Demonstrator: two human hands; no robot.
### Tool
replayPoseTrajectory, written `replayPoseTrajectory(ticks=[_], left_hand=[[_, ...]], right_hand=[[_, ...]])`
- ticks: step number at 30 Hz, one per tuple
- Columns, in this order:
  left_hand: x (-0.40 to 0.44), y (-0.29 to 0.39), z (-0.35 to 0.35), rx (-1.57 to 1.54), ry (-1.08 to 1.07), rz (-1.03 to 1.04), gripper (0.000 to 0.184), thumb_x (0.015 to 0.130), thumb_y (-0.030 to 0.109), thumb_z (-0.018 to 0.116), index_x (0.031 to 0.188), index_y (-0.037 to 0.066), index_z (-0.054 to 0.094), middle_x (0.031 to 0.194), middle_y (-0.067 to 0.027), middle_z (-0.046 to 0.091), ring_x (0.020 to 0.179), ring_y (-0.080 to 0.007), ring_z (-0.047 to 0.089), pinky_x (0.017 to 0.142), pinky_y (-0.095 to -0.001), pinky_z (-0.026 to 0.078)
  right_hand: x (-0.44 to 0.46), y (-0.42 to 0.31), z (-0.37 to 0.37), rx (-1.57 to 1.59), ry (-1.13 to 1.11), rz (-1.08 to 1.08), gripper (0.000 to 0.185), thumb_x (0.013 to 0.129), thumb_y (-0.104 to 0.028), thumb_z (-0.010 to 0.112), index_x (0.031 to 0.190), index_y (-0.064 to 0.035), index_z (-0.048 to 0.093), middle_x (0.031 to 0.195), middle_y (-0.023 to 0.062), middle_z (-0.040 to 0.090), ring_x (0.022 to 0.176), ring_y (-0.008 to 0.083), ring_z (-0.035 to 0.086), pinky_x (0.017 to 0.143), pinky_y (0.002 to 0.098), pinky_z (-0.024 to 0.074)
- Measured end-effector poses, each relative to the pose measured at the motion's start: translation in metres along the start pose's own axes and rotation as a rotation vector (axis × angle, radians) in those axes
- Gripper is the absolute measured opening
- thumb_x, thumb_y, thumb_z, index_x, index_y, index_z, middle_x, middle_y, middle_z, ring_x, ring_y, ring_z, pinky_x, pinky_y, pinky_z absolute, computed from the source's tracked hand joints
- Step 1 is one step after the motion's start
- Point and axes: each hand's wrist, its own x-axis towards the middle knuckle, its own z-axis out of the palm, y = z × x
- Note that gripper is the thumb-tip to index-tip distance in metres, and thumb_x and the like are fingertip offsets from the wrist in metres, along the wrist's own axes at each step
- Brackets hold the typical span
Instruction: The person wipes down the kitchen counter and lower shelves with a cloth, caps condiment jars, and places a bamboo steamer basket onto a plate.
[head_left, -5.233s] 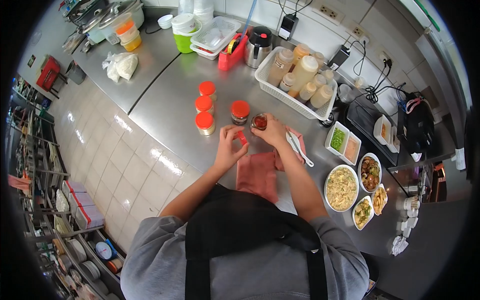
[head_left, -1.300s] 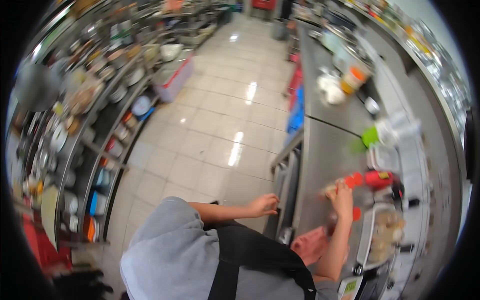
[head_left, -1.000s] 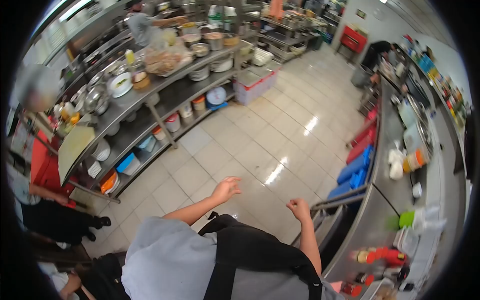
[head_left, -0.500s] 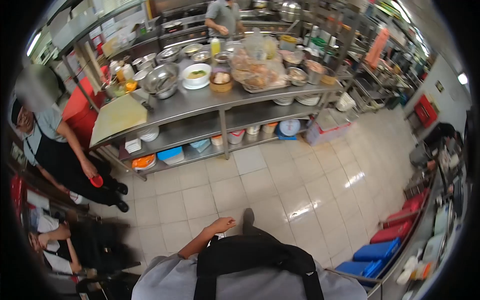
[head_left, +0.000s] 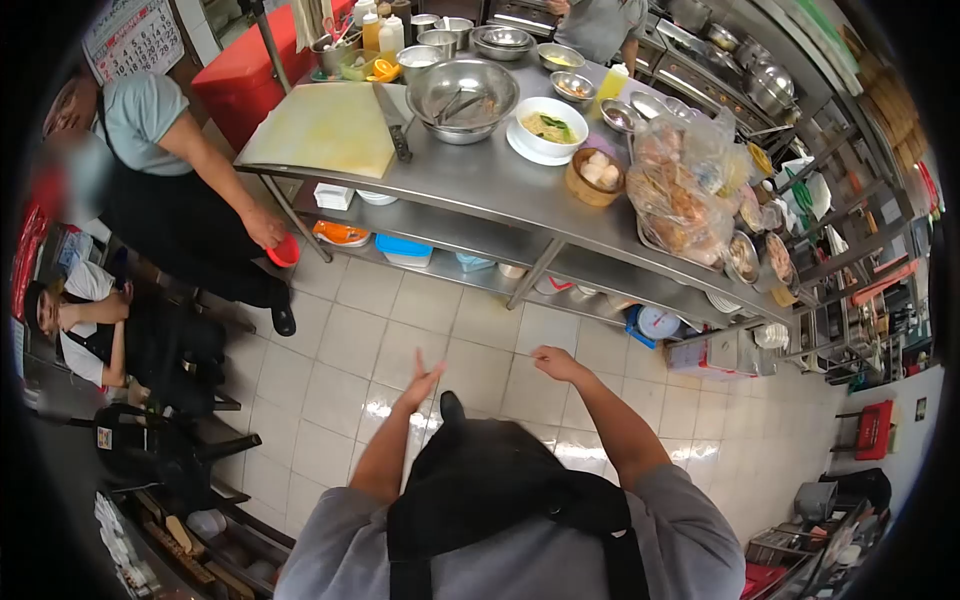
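Note:
My left hand point(head_left: 420, 380) hangs over the tiled floor with its fingers apart and nothing in it. To its right, my right hand point(head_left: 558, 363) is also in the air, fingers curled together; nothing can be made out in them. Both hands are short of the steel table point(head_left: 460, 180). On that table are a steel mixing bowl point(head_left: 463, 97) with utensils in it, a white bowl of soup point(head_left: 548, 125), a bamboo steamer point(head_left: 595, 177) with pale round pieces, and a yellowish cutting board point(head_left: 325, 132) with a knife point(head_left: 393, 122) at its right edge.
A standing co-worker point(head_left: 170, 180) at the left holds a red object point(head_left: 284, 251). Another person point(head_left: 95, 325) sits below, near a black chair point(head_left: 150, 440). Someone in grey point(head_left: 600, 28) stands behind the table. Bagged food point(head_left: 685, 195) lies on its right part.
The view has turned from the counter with red-lidded jars to the steel table, which is now nearer. My right hand has left the jars and come back into view. The co-worker at left appears closer.

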Motion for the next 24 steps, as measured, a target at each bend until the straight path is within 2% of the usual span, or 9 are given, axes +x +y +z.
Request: replayPoseTrajectory(ticks=[1, 3, 7, 8, 10, 13, 15, 17, 24], left_hand=[[0.025, 0.004, 0.014, 0.025, -0.021, 0.06, 0.11, 0.087, 0.048, 0.068, 0.153, 0.017, -0.014, 0.159, -0.0237, 0.006, 0.141, -0.0365, 0.028, 0.113, -0.0461, 0.027], [0.061, 0.006, 0.021, -0.004, 0.067, 0.098, 0.108, 0.088, 0.046, 0.067, 0.154, 0.018, -0.014, 0.159, -0.024, 0.006, 0.14, -0.0374, 0.029, 0.113, -0.046, 0.027], [0.074, 0.027, 0.016, -0.204, 0.256, 0.157, 0.101, 0.091, 0.042, 0.065, 0.154, 0.019, -0.01, 0.158, -0.0257, 0.008, 0.137, -0.0392, 0.035, 0.112, -0.0454, 0.028], [0.073, 0.024, 0.016, -0.243, 0.332, 0.134, 0.095, 0.092, 0.035, 0.065, 0.155, 0.017, -0.003, 0.153, -0.0279, 0.021, 0.132, -0.0375, 0.041, 0.109, -0.0445, 0.034], [0.081, -0.012, 0.025, -0.286, 0.427, 0.072, 0.092, 0.092, 0.031, 0.065, 0.155, 0.016, 0.0, 0.148, -0.0282, 0.028, 0.129, -0.0363, 0.044, 0.106, -0.0445, 0.036], [0.078, -0.063, 0.073, -0.379, 0.616, -0.026, 0.086, 0.091, 0.02, 0.064, 0.154, 0.01, 0.006, 0.135, -0.0271, 0.044, 0.119, -0.0326, 0.051, 0.099, -0.0428, 0.043], [0.077, -0.095, 0.108, -0.405, 0.613, -0.061, 0.087, 0.091, 0.017, 0.063, 0.153, 0.009, 0.002, 0.131, -0.025, 0.048, 0.101, -0.0256, 0.06, 0.082, -0.0351, 0.052], [0.072, -0.103, 0.139, -0.468, 0.549, -0.1, 0.088, 0.091, 0.017, 0.063, 0.153, 0.011, 0.0, 0.128, -0.0241, 0.05, 0.095, -0.0229, 0.062, 0.078, -0.033, 0.052], [0.127, -0.137, 0.18, -0.432, 0.529, -0.118, 0.079, 0.09, 0.007, 0.06, 0.152, 0.01, 0.012, 0.116, -0.0197, 0.061, 0.091, -0.0212, 0.064, 0.077, -0.0306, 0.052]], right_hand=[[0.025, -0.021, -0.009, 0.123, -0.033, -0.034, 0.033, 0.09, -0.025, 0.062, 0.117, -0.0073, 0.064, 0.106, 0.0123, 0.069, 0.096, 0.0237, 0.066, 0.086, 0.0346, 0.0514], [0.053, -0.066, -0.035, 0.148, -0.023, -0.115, 0.027, 0.089, -0.024, 0.061, 0.111, -0.0077, 0.065, 0.103, 0.0134, 0.069, 0.095, 0.0266, 0.066, 0.082, 0.0351, 0.0519], [0.124, -0.057, -0.058, 0.151, 0.03, -0.176, 0.024, 0.089, -0.023, 0.06, 0.106, -0.0074, 0.068, 0.099, 0.0128, 0.07, 0.091, 0.0254, 0.068, 0.079, 0.0366, 0.0528], [0.144, -0.046, -0.058, 0.145, 0.044, -0.14, 0.024, 0.09, -0.02, 0.062, 0.108, -0.0067, 0.067, 0.096, 0.0109, 0.07, 0.088, 0.0212, 0.066, 0.079, 0.0333, 0.0523], [0.179, -0.027, -0.061, 0.115, 0.03, -0.117, 0.024, 0.09, -0.017, 0.063, 0.111, -0.006, 0.067, 0.094, 0.0089, 0.07, 0.086, 0.017, 0.065, 0.079, 0.0301, 0.0519], [0.23, 0.005, -0.056, 0.431, 0.049, -0.08, 0.017, 0.089, -0.008, 0.061, 0.103, -0.004, 0.07, 0.085, 0.0062, 0.068, 0.076, 0.0125, 0.062, 0.071, 0.0275, 0.0511], [0.278, 0.043, -0.043, 0.538, 0.169, -0.159, 0.015, 0.086, -0.002, 0.06, 0.096, -0.0017, 0.07, 0.08, 0.0037, 0.065, 0.071, 0.0102, 0.058, 0.067, 0.0263, 0.0496], [0.305, 0.041, -0.064, 0.548, 0.237, -0.104, 0.011, 0.085, -0.003, 0.061, 0.092, -0.001, 0.07, 0.075, 0.0019, 0.063, 0.069, 0.0099, 0.057, 0.065, 0.0257, 0.0486], [0.383, 0.042, -0.12, 0.681, 0.665, -0.15, 0.014, 0.086, -0.007, 0.06, 0.097, -0.0033, 0.069, 0.084, 0.0027, 0.063, 0.076, 0.0117, 0.058, 0.07, 0.0277, 0.0486]])
